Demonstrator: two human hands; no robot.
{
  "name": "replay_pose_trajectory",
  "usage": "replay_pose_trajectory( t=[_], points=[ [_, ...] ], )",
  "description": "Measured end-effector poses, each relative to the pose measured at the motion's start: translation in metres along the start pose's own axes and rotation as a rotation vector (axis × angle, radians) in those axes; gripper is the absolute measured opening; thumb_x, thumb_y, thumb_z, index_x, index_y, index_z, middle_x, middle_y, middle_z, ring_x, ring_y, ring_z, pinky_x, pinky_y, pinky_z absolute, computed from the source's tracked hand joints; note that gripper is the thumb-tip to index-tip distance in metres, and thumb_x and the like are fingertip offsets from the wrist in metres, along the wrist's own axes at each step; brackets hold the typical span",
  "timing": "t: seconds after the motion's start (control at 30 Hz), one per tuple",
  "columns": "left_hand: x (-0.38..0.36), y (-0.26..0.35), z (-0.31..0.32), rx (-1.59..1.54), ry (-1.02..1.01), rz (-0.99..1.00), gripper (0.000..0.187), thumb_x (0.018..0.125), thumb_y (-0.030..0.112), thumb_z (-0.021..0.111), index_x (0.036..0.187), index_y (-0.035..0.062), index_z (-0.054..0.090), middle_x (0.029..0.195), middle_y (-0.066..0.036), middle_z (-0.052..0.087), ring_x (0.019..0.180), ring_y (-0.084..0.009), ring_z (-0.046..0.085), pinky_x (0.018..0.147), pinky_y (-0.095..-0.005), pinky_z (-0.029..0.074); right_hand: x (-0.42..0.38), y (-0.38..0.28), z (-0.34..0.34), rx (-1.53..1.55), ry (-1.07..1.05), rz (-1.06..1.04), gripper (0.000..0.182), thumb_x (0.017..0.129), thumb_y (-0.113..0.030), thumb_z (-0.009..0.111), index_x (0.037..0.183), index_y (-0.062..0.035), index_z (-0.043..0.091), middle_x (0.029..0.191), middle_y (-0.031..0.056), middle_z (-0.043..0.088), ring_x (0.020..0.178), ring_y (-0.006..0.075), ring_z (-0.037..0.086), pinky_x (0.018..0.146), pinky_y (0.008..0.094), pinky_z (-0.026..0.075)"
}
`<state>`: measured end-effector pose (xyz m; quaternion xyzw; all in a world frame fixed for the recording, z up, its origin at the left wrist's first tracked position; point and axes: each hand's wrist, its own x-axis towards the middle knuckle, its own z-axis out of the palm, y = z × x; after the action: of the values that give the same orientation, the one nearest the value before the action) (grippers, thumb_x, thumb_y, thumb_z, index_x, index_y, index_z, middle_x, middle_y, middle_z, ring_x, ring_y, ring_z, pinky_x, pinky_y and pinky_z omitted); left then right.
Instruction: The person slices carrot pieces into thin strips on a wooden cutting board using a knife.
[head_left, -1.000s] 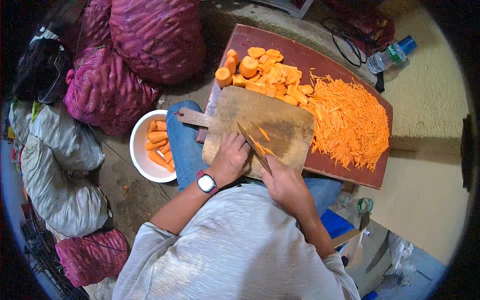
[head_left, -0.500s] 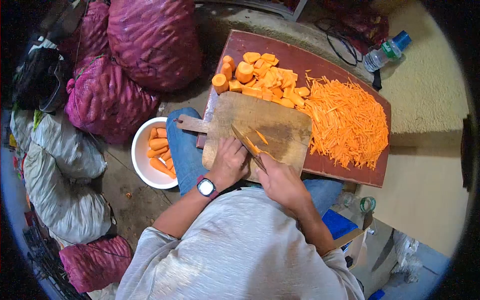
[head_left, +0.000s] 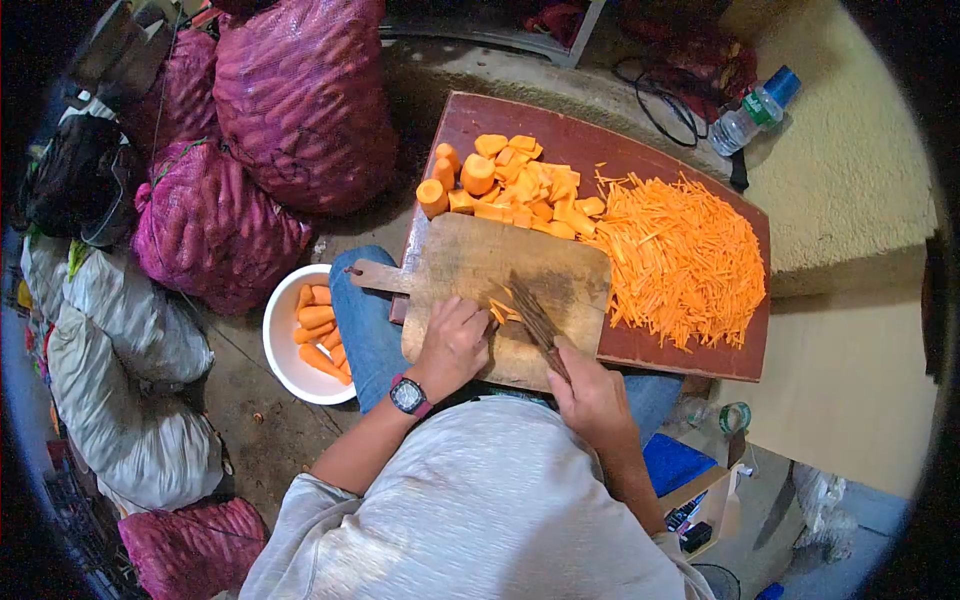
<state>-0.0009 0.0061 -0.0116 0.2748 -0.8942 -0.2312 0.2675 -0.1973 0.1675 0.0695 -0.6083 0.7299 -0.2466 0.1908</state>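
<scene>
A wooden cutting board [head_left: 510, 250] with a handle lies partly on the dark red table [head_left: 690, 148]. My left hand [head_left: 455, 343] rests on the board, fingers curled beside a few carrot strips [head_left: 503, 308]; whether it pinches any piece is hidden. In my right hand [head_left: 592, 400] is the handle of a knife [head_left: 538, 318], its blade smeared by motion, just right of the strips. Behind the board are peeled carrot chunks [head_left: 480, 174]. To the right is a large heap of shredded carrot [head_left: 685, 262].
A white basin [head_left: 283, 352] of whole carrots stands on the floor at left. Pink mesh sacks [head_left: 300, 100] and white sacks [head_left: 125, 415] line the left side. A plastic bottle [head_left: 742, 128] lies beyond the table. An open cardboard box [head_left: 715, 505] is at lower right.
The knife has moved right, away from my left fingers, and the carrot strips now lie between them. The whole scene sits slightly lower in view.
</scene>
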Motion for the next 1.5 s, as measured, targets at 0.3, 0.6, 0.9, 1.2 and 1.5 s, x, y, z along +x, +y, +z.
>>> replay_pose_trajectory(
  t=[0.3, 0.6, 0.9, 1.2, 1.5],
  points=[
    [0.004, -0.005, -0.019, -0.116, 0.091, -0.002, 0.015, 0.086, 0.003, 0.08, 0.1, 0.0014, 0.077, 0.089, -0.013, 0.068, 0.087, -0.0352, 0.064, 0.081, -0.046, 0.049, 0.02, 0.021, 0.015, -0.307, -0.019, -0.145, 0.048, 0.093, -0.015, 0.078, 0.138, -0.0047, 0.064, 0.112, 0.0155, 0.068, 0.098, 0.0369, 0.066, 0.086, 0.0486, 0.056],
    [-0.03, -0.033, -0.057, 0.049, 0.283, -0.246, 0.011, 0.089, 0.012, 0.082, 0.097, 0.0054, 0.079, 0.089, -0.01, 0.069, 0.087, -0.0314, 0.063, 0.08, -0.0449, 0.043, -0.039, 0.065, -0.009, -0.215, 0.308, 0.04, 0.027, 0.103, -0.012, 0.069, 0.127, -0.001, 0.068, 0.118, 0.0169, 0.073, 0.101, 0.0371, 0.069, 0.09, 0.0472, 0.055],
    [-0.046, -0.052, -0.069, 0.014, 0.356, -0.367, 0.011, 0.093, 0.013, 0.08, 0.094, 0.0023, 0.079, 0.086, -0.011, 0.07, 0.083, -0.0326, 0.064, 0.079, -0.0448, 0.046, -0.114, 0.18, 0.005, 1.451, 0.735, 0.752, 0.025, 0.113, -0.029, 0.063, 0.125, -0.0067, 0.068, 0.106, 0.0145, 0.079, 0.073, 0.0229, 0.075, 0.064, 0.0431, 0.063],
    [0.051, -0.037, -0.106, -0.231, 0.41, -0.341, 0.012, 0.092, 0.007, 0.081, 0.099, -0.0021, 0.078, 0.093, -0.015, 0.075, 0.085, -0.0324, 0.07, 0.077, -0.0399, 0.053, -0.088, 0.194, 0.025, 1.895, 1.055, 0.993, 0.069, 0.112, -0.064, 0.045, 0.15, -0.0055, 0.048, 0.156, 0.0223, 0.051, 0.137, 0.0419, 0.054, 0.105, 0.0579, 0.051],
    [0.304, -0.054, 0.008, -0.073, -0.003, 0.264, 0.029, 0.094, 0.022, 0.083, 0.11, -0.0007, 0.079, 0.111, -0.022, 0.075, 0.106, -0.0399, 0.07, 0.094, -0.0479, 0.055, -0.057, 0.208, 0.06, 2.091, 0.98, 0.775, 0.084, 0.108, -0.076, 0.034, 0.167, -0.0177, 0.043, 0.173, 0.0104, 0.044, 0.153, 0.0402, 0.045, 0.124, 0.0666, 0.035]
  ],
)
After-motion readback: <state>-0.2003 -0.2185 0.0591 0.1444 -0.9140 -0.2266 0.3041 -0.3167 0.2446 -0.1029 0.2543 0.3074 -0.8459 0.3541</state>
